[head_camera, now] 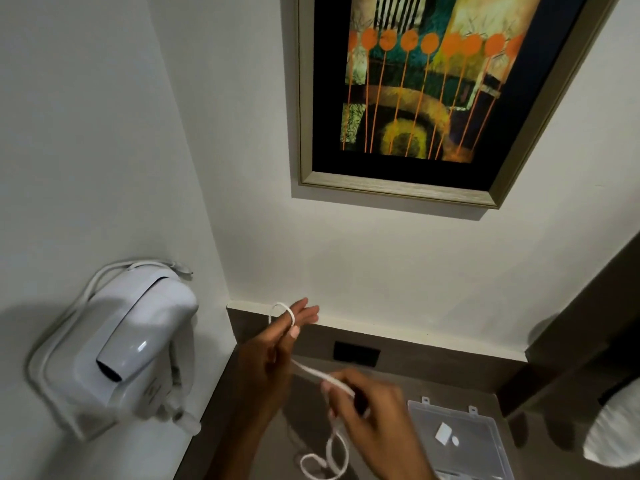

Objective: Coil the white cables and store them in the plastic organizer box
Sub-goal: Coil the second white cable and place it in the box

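A thin white cable [311, 370] runs between both my hands above a brown table. My left hand [273, 362] is raised, pinching one end of the cable, with a small loop of it over the fingertips near the wall. Lower and to the right, my right hand [367, 414], blurred, grips the cable's middle. The rest of the cable hangs down and curls into loose loops on the table [322, 462]. A clear plastic organizer box [464, 434] lies closed and flat on the table to the right of my right hand, with small white items visible inside.
A white hair dryer [131, 344] hangs in its wall mount at the left. The brown table [263, 459] fills a corner, with a black socket plate [356, 353] at its back. A framed painting [415, 98] hangs above. Something white [616, 427] sits at the right edge.
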Motion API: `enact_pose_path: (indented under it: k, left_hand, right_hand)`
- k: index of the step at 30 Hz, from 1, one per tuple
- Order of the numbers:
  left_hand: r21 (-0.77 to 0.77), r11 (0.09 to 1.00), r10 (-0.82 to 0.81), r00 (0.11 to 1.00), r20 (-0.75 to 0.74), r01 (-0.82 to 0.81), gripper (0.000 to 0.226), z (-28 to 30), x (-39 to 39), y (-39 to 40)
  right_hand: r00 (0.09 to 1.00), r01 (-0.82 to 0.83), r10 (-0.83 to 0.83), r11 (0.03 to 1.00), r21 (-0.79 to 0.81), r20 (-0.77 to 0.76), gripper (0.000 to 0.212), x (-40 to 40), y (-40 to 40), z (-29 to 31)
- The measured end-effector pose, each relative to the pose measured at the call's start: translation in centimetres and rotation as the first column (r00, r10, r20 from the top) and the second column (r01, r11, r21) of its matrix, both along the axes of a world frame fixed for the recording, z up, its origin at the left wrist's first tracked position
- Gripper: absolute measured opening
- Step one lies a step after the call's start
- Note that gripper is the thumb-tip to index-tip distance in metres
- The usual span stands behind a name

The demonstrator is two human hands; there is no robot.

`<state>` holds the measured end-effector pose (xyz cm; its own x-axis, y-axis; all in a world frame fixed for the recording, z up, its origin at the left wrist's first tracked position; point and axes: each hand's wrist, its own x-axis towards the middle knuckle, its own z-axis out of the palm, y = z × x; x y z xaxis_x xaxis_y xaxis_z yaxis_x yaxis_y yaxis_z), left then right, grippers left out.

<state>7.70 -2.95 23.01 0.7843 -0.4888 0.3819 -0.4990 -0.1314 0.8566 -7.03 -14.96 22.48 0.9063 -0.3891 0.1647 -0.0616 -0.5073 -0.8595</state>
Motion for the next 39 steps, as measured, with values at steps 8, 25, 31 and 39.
enact_pose_path:
  k: [8,25,31,39]
  left_hand:
    - [-0.334,0.848,-0.522,0.757,-0.393,0.412,0.037,2.3,-3.6,-0.1]
    - [0.125,0.941,-0.276,0.928,-0.249,0.314,0.066,2.2,-2.0,-0.3]
    - [-0.393,0.760,-0.647,0.550,-0.527,0.517,0.136,4.6,-4.3,-1.5]
    - [-0.159,0.979,-0.178,0.923,-0.340,0.130,0.054,1.6,0.1,-0.7]
  right_hand:
    - [0.938,0.124,0.008,0.927,-0.354,0.347,0.013,3.5,-6.2,5.6]
    - [0.962,0.185,-0.084,0.900,-0.395,0.260,0.014,1.2,-3.3,3.8]
    - [0.981,0.078,-0.074,0.997,-0.018,0.181,0.021,5.0,-6.5,1.7]
    - [0.961,-0.080,0.057,0.994,-0.073,-0.271,0.023,-0.5,3.0,-1.2]
